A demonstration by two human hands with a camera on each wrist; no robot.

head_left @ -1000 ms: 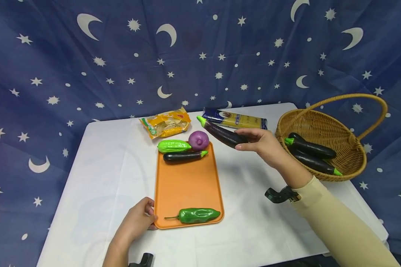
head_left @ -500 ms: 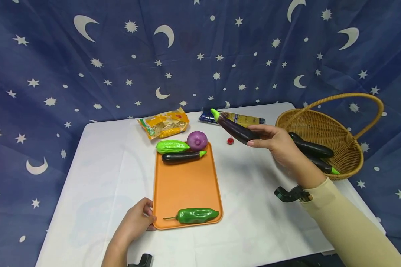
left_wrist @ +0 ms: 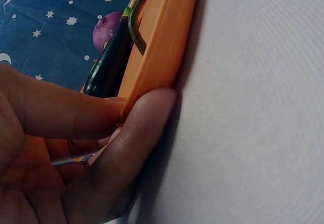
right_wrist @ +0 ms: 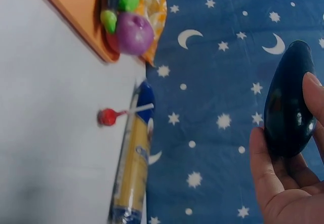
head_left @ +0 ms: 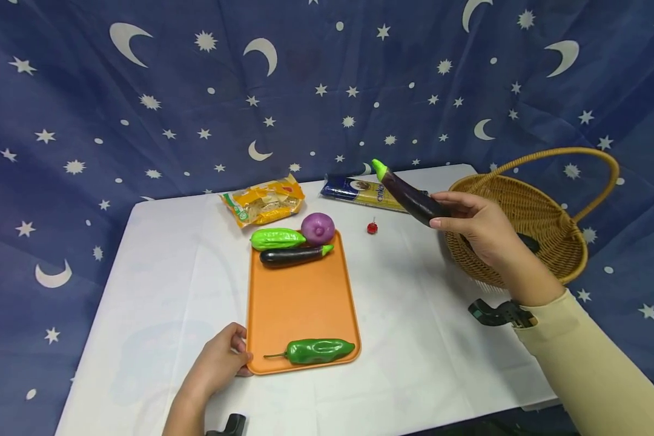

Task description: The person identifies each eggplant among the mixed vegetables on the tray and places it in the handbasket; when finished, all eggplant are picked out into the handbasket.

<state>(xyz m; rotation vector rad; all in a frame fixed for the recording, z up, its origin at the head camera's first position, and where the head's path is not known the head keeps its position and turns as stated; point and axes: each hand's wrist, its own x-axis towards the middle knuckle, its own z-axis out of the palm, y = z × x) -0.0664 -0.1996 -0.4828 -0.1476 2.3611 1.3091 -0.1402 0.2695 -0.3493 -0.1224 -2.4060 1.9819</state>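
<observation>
My right hand [head_left: 471, 224] grips a dark eggplant [head_left: 411, 195] by its thick end, its green stem pointing up and left. It is raised just left of the wicker basket [head_left: 576, 260]. My left hand [head_left: 220, 360] pinches the near left corner of the orange tray [head_left: 305, 297]; in the left wrist view, fingers hold the tray's rim [left_wrist: 162, 57]. On the tray lie a green pepper [head_left: 318, 351] near the front and another eggplant [head_left: 289, 257] toward the back. At the far edge sit a bright green ridged vegetable [head_left: 278, 238] and a purple onion [head_left: 318, 229].
Behind the tray lies an orange and yellow food bag [head_left: 264, 203]. A blue and yellow pasta packet [head_left: 362, 191] lies at the back, with a red lollipop [head_left: 372, 227] in front. Part of a dark eggplant [head_left: 528, 243] shows in the basket behind my right arm.
My right hand has carried the eggplant right toward the basket, uncovering the lollipop and now hiding most of the basket's eggplants. My left hand stays on the tray corner.
</observation>
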